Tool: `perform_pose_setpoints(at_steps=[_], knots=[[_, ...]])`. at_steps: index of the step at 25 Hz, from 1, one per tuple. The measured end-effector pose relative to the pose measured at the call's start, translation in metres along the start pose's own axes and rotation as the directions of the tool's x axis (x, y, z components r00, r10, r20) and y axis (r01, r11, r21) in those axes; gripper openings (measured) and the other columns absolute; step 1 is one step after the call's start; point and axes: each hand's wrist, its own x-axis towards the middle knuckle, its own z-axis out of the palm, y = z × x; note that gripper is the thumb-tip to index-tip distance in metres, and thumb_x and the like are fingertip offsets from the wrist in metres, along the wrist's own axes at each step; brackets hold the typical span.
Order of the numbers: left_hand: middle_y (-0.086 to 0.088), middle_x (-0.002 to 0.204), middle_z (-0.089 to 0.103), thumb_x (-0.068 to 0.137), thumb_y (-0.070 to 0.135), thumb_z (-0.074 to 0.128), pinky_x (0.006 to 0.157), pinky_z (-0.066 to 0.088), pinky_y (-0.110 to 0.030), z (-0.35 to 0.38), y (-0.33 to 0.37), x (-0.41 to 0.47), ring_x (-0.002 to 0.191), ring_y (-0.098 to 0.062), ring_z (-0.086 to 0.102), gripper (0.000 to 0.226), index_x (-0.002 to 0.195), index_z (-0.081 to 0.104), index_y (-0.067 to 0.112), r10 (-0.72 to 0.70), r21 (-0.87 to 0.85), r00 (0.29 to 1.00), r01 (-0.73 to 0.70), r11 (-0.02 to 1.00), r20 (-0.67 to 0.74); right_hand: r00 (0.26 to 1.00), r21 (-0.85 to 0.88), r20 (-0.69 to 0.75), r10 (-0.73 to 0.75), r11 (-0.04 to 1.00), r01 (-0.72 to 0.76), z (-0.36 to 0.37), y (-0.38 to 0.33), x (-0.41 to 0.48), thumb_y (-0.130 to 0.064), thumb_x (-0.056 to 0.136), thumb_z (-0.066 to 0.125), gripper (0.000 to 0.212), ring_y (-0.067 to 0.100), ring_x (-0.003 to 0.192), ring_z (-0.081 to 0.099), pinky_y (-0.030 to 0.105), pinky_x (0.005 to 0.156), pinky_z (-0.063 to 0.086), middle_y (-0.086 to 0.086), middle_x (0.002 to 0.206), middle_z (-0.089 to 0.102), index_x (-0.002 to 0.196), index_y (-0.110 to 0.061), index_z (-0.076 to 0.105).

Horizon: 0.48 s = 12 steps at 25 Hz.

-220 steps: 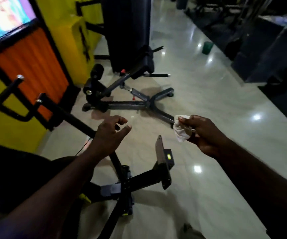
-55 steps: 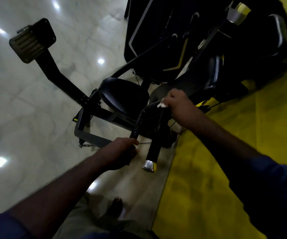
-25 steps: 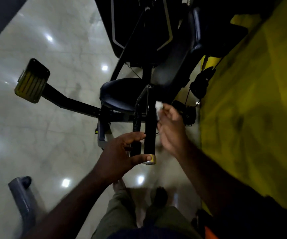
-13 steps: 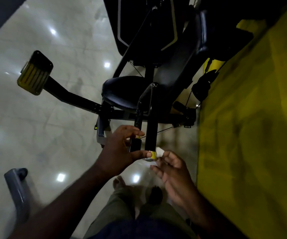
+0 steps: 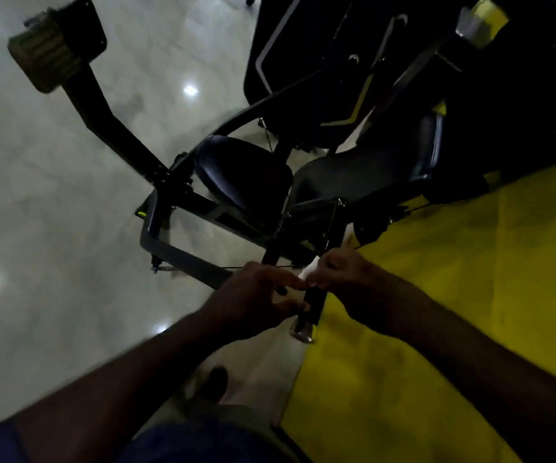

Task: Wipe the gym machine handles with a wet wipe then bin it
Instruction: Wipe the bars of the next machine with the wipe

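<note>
Shiny pale floor (image 5: 52,212) is seen at the left and a yellow wall (image 5: 470,295) at the right, with a black gym machine (image 5: 243,175) between. The white wipe (image 5: 309,271) is pinched in the right grip (image 5: 347,279) and pressed on the black handle (image 5: 313,300). The left grip (image 5: 256,302) is curled by the handle; whether it holds cannot be told. The wipe is judged soft, light and wet, best kept bunched up small. The handle looks hard and stiff.
</note>
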Motion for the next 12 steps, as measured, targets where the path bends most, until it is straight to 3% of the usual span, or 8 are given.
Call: perform_pose_setpoints(at_steps=[2,4,7,12], knots=[[0.013,0.102,0.068,0.086,0.041,0.082,0.07,0.053,-0.016,-0.008,-0.007,0.007,0.07,0.015,0.058,0.039,0.121,0.074,0.027,0.016,0.015,1.0,-0.016,1.0,0.022,0.991,-0.148,0.118,-0.06,0.986,0.077,-0.032,0.01,0.022,0.001,0.088,0.048,0.046,0.023,0.105,0.055,0.028,0.082,0.047,0.007,0.114,0.059,0.122,-0.019,0.071],[0.011,0.107,0.069,0.088,0.042,0.08,0.07,0.056,-0.021,-0.015,-0.016,0.014,0.069,0.013,0.06,0.041,0.125,0.072,0.026,0.021,0.016,0.999,-0.022,1.0,0.03,0.988,-0.256,0.153,0.025,0.967,0.015,-0.06,0.043,0.066,-0.015,0.09,0.048,0.038,0.024,0.103,0.052,0.024,0.087,0.041,0.007,0.109,0.059,0.116,-0.019,0.074],[0.004,0.116,0.073,0.088,0.042,0.079,0.08,0.059,-0.032,-0.018,-0.034,0.022,0.08,0.001,0.066,0.041,0.126,0.072,0.026,-0.006,0.017,1.0,0.006,1.0,-0.004,0.954,-0.307,0.231,0.192,0.945,-0.116,-0.08,0.086,0.106,-0.006,0.084,0.069,0.031,0.028,0.097,0.059,0.035,0.086,0.051,0.007,0.104,0.061,0.109,-0.021,0.078],[0.001,0.107,0.075,0.087,0.04,0.079,0.081,0.06,-0.037,-0.021,-0.057,0.028,0.093,-0.013,0.071,0.039,0.122,0.073,0.024,-0.032,-0.002,0.998,0.032,0.999,-0.062,0.916,-0.224,0.363,0.169,0.97,-0.09,-0.1,0.061,0.098,-0.001,0.09,0.065,0.031,0.021,0.099,0.059,0.03,0.086,0.047,0.006,0.107,0.061,0.11,-0.02,0.079]])
